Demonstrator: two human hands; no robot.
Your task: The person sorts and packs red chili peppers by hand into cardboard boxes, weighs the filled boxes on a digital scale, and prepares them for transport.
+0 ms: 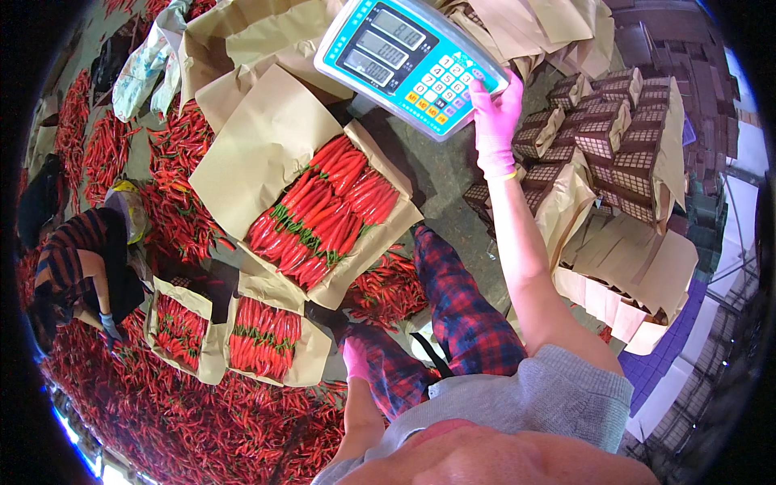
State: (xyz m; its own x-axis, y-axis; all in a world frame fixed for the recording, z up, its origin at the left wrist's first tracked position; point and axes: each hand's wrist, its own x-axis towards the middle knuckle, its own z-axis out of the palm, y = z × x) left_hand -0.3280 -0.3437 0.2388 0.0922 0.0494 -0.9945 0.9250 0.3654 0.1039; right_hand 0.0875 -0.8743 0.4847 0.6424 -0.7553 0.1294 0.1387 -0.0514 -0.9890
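Note:
My right hand [495, 128], in a pink glove, is at the right edge of a blue-and-white digital scale's display panel [412, 65]. One finger lies over the keypad side and the others go round the outer edge. Below the panel, a paper-lined box [347, 293] holds rows of red chili peppers [323, 212], with its brown paper flaps folded outward. My left hand [354, 358], also pink-gloved, is low beside my plaid trouser leg, just right of a smaller box of chilies [263, 339]. Its fingers are mostly hidden, and I see nothing held in it.
Loose chilies [202, 420] cover the floor at the lower left, where a co-worker in a striped top [69, 259] bends over them. Another filled box [179, 333] stands nearby. Brown crates [602, 129] lined with paper are stacked at right, above folded brown paper [630, 263].

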